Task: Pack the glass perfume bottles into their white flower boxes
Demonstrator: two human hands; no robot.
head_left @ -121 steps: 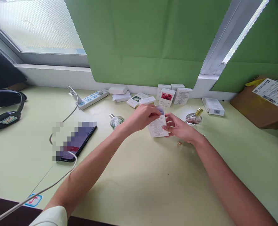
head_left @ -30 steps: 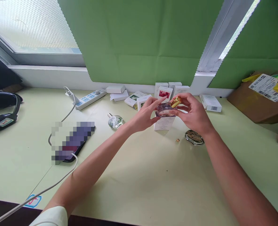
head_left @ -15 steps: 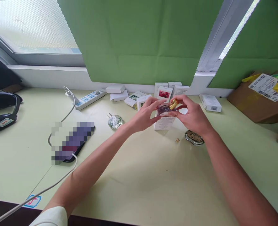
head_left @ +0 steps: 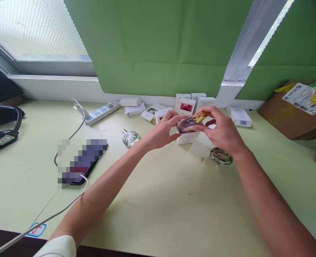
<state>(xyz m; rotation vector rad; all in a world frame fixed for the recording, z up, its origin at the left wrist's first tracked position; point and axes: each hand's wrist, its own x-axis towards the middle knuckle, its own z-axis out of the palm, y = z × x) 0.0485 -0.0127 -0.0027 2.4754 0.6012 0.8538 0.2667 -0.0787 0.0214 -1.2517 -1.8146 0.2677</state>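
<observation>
The left hand (head_left: 162,134) closes its grip on a round lilac glass bottle (head_left: 188,125), already out and just above the small white carton (head_left: 186,138) on the pale desk (head_left: 158,200), while the right hand (head_left: 223,132) pinches the gold cap (head_left: 200,117), not yet off.

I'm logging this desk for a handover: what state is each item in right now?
purple bottle: gold cap on, held up by left hand and right hand.
white box: upright, below the bottle.
clear bottle: lying flat, nozzle bare.
brown bottle: lying flat.
phone: cable plugged in.
</observation>
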